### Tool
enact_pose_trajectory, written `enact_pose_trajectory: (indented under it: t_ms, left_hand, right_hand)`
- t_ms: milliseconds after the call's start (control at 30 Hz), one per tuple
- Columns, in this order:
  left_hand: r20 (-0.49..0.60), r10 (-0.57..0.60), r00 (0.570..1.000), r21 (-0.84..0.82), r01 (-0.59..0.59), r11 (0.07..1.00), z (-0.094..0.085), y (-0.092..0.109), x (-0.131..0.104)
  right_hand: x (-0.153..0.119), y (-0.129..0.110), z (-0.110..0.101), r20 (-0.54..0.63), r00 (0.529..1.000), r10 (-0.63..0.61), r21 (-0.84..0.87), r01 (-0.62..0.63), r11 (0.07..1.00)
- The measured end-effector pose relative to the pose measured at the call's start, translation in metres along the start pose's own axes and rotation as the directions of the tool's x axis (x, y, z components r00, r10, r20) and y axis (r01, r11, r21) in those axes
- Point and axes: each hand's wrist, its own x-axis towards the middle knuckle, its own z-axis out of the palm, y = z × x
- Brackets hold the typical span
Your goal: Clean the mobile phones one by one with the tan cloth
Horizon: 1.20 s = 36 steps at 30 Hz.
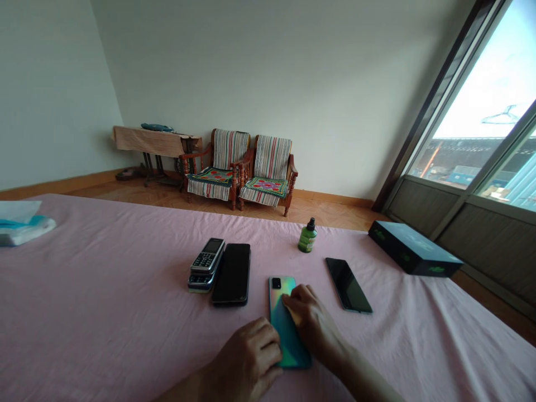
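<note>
A smartphone (pixel 288 340) with a shiny blue-green back lies face down on the pink sheet, its camera block at the top left. Curled fingers of my left hand (pixel 255 354) hold it by the lower left edge. My right hand (pixel 312 318) is closed and pressed to the phone's back near the upper right side. A sliver of something pale yellow (pixel 295 317) shows under its fingers, too covered to name. Left of them lie a black smartphone (pixel 231 274) and two stacked keypad phones (pixel 207 262). Another dark smartphone (pixel 349 285) lies to the right.
A green bottle (pixel 307 238) with a black cap stands beyond the phones. A black box (pixel 412 248) sits at the far right, a tissue pack (pixel 25 226) at the far left. Past the edge of the pink sheet (pixel 104 279) stand two wooden chairs (pixel 268 167) and a covered table (pixel 151 140).
</note>
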Motion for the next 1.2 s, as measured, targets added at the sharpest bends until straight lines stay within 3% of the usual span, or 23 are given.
enact_pose_trajectory:
  t_ms: [133, 233, 500, 800, 1067, 1200]
  left_hand:
    - [-0.01, 0.021, 1.0, 0.002, -0.021, 1.0, 0.001, -0.003, 0.0]
    - [-0.01, 0.025, 1.0, 0.013, -0.024, 1.0, -0.001, -0.002, 0.001]
    - [-0.035, -0.009, 0.999, 0.016, 0.009, 1.0, 0.006, -0.002, -0.002]
    - [-0.021, 0.009, 1.0, -0.029, -0.009, 1.0, 0.005, -0.005, -0.001]
    - [0.057, -0.055, 0.997, -0.022, 0.057, 0.998, -0.002, 0.0, 0.003]
    - [0.068, -0.086, 0.994, -0.038, 0.088, 0.995, -0.006, 0.003, 0.004]
  right_hand:
    - [0.034, 0.015, 0.007, -0.039, 0.999, 0.008, -0.078, -0.011, 0.997]
    - [0.042, 0.017, 0.011, -0.054, 0.998, 0.011, -0.123, -0.018, 0.992]
    - [0.013, -0.004, 0.009, -0.053, 0.997, 0.058, -0.113, -0.063, 0.992]
    - [0.037, 0.002, 0.014, -0.055, 0.987, 0.153, -0.174, -0.16, 0.972]
    - [0.011, -0.004, 0.017, -0.088, 0.984, 0.158, -0.054, -0.163, 0.985]
    - [0.017, 0.006, 0.017, -0.107, 0.981, 0.165, -0.003, -0.166, 0.986]
